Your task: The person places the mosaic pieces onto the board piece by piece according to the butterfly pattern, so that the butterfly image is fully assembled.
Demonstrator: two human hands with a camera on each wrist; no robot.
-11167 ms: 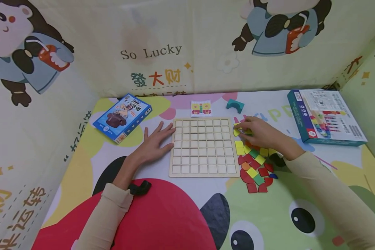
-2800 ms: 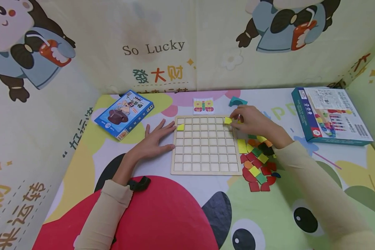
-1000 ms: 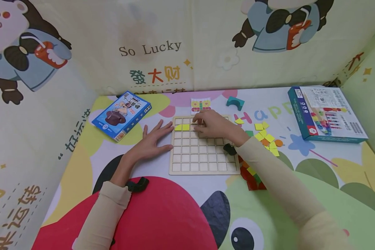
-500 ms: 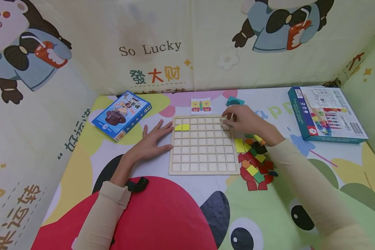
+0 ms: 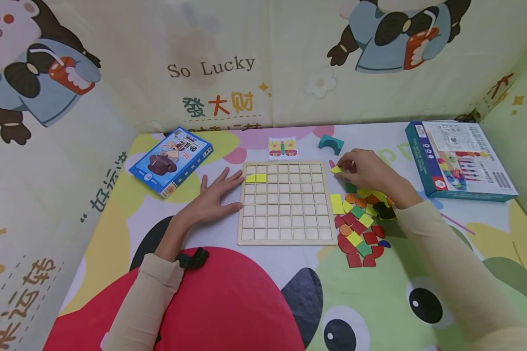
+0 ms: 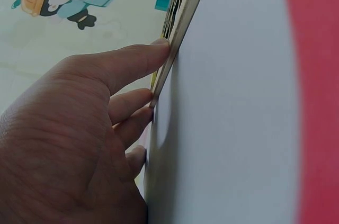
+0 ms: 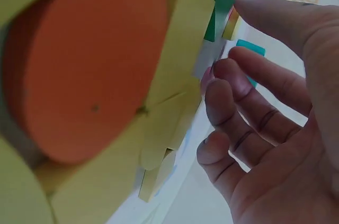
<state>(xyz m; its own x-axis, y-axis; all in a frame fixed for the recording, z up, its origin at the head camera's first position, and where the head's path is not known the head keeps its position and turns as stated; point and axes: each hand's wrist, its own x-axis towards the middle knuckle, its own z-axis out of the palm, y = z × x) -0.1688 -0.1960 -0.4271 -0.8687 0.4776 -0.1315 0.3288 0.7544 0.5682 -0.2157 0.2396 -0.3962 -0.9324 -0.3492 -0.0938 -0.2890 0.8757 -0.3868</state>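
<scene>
A square wooden grid board [image 5: 285, 243] lies flat on the table. Two yellow tiles sit side by side in its second row at the left, one with a slanted edge [image 5: 251, 179] and one square [image 5: 261, 178]. My left hand [image 5: 215, 201] is spread on the table, fingertips and thumb against the board's left edge; the left wrist view shows the thumb [image 6: 143, 62] on that edge. Off the board's upper right corner, my right hand [image 5: 363, 169] pinches a small yellow tile [image 5: 334, 169] between thumb and index finger. The other right fingers [image 7: 249, 123] are loosely bent.
Loose red, yellow, green and orange tiles [image 5: 359, 227] are heaped along the board's right side. A butterfly pattern card [image 5: 283, 148] and a teal arch block [image 5: 331, 144] lie behind the board. A blue box [image 5: 171, 162] is at left, a larger box [image 5: 461, 161] at right.
Two yellow tiles have come onto the board in the earlier frames. My right hand has since moved right from the board to the small yellow tile. The left hand stays put.
</scene>
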